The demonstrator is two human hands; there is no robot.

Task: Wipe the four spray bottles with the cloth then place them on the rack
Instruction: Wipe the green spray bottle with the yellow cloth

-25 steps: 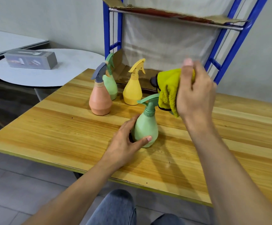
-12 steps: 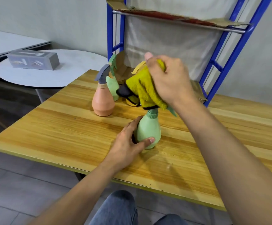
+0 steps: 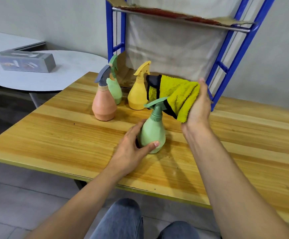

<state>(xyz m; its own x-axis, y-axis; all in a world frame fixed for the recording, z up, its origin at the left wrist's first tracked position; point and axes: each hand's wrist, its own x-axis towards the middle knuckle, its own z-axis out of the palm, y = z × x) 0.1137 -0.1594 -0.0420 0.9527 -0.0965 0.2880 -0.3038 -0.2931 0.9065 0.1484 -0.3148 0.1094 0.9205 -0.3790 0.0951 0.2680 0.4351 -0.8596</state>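
A green spray bottle (image 3: 153, 131) stands upright on the wooden table (image 3: 71, 140). My left hand (image 3: 133, 147) grips its base, thumb across the front. My right hand (image 3: 198, 107) holds a yellow cloth (image 3: 176, 94) with a black edge just right of the bottle's trigger head, the cloth draped over the palm. Behind stand an orange bottle (image 3: 104, 104) with a grey head, a second green bottle (image 3: 115, 88) and a yellow bottle (image 3: 137, 94). The blue rack (image 3: 226, 66) rises at the table's back.
A round white table (image 3: 67, 71) to the left carries a grey box (image 3: 26, 61). The rack's upper shelf (image 3: 180, 16) is lined with worn cardboard. My knees in jeans (image 3: 121, 219) show below the table's front edge.
My right hand has swung the cloth off the top of the near green bottle to its right side, palm now turned up. My left hand keeps its grip on the base.
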